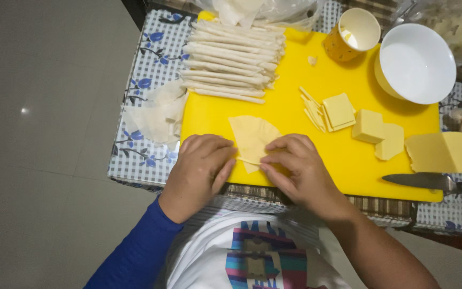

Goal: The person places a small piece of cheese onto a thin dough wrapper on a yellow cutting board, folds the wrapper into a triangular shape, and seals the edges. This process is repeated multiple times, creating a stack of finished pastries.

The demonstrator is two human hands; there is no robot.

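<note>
A pale thin pastry wrapper lies on the near edge of a yellow cutting board. My left hand and my right hand both pinch its near edge and fold it over a thin cheese stick, which is mostly hidden. Several rolled white sticks are stacked at the board's far left. Cut cheese strips and squares, thicker cheese blocks and a large cheese slab lie to the right.
A white bowl and a yellow paper cup stand at the back right. A knife lies at the board's near right corner. Loose wrappers rest on the checked tablecloth to the left. A plastic bag sits behind.
</note>
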